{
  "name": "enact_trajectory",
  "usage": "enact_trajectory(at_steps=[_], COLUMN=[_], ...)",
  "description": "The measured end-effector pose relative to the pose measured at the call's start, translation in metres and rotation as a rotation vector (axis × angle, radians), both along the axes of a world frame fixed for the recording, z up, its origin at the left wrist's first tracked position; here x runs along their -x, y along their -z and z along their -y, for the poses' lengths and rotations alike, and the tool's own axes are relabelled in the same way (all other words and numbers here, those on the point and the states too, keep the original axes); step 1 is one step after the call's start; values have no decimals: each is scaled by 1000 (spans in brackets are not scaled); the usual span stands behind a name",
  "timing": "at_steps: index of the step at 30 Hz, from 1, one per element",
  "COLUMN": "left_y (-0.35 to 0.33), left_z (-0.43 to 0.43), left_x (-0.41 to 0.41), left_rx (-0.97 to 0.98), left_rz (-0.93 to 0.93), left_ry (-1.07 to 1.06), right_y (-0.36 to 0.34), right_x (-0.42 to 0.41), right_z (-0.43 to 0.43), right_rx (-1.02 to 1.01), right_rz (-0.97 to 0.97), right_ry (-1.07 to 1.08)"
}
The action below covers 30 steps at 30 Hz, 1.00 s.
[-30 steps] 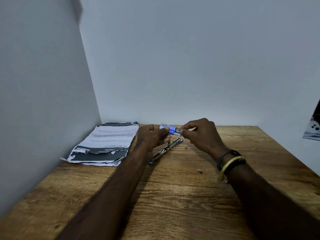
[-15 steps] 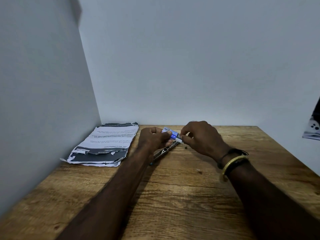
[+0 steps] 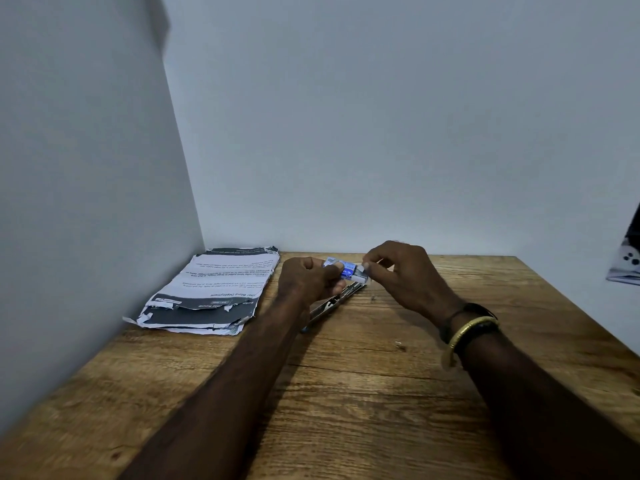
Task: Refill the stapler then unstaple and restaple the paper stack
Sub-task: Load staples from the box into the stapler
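Observation:
My left hand (image 3: 306,280) grips a small blue and white staple box (image 3: 341,270) just above the table. My right hand (image 3: 405,275) pinches the box's right end, where a pale inner part (image 3: 360,271) sticks out. Under both hands the metal stapler (image 3: 334,303) lies swung open flat on the wood, partly hidden by my left hand. The paper stack (image 3: 214,292), with torn edges and dark printed bands, lies at the far left corner beside the wall.
The wooden table (image 3: 381,393) meets grey walls at the left and back. A small scrap, perhaps a staple, (image 3: 400,346) lies near my right wrist. A dark object with white spots (image 3: 628,258) shows at the right edge.
Both hands have come down a little toward the stapler with the box. My right fingers have shifted onto the box's right end, where the pale part now shows.

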<state>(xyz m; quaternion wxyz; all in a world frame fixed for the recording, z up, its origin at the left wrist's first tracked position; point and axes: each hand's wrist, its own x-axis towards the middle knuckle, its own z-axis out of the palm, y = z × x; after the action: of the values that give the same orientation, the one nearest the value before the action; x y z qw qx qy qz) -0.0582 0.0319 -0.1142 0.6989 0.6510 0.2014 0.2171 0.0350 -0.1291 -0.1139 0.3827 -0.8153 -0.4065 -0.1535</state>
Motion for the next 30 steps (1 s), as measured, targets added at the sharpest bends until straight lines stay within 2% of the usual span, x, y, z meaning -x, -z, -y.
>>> enact_trajectory(at_steps=[4, 8, 11, 14, 19, 23, 30], left_y=[-2, 0, 1, 1, 0, 0, 0], left_z=[-1, -9, -12, -10, -4, 0, 1], left_x=[0, -3, -2, -2, 0, 1, 2], left_rx=[11, 62, 81, 62, 25, -13, -41], left_rz=[14, 56, 55, 32, 9, 1, 7], left_ry=[-33, -114, -109, -95, -36, -33, -21], right_y=[-2, -3, 2, 5, 3, 2, 3], right_x=[-4, -9, -12, -12, -7, -4, -5], right_z=[0, 5, 8, 8, 4, 3, 6], right_rx=[-70, -37, -7, -63, -153, -75, 34], right_rz=[-78, -134, -212, -292, -218, -114, -53], right_ry=[4, 35, 43, 4, -22, -52, -86])
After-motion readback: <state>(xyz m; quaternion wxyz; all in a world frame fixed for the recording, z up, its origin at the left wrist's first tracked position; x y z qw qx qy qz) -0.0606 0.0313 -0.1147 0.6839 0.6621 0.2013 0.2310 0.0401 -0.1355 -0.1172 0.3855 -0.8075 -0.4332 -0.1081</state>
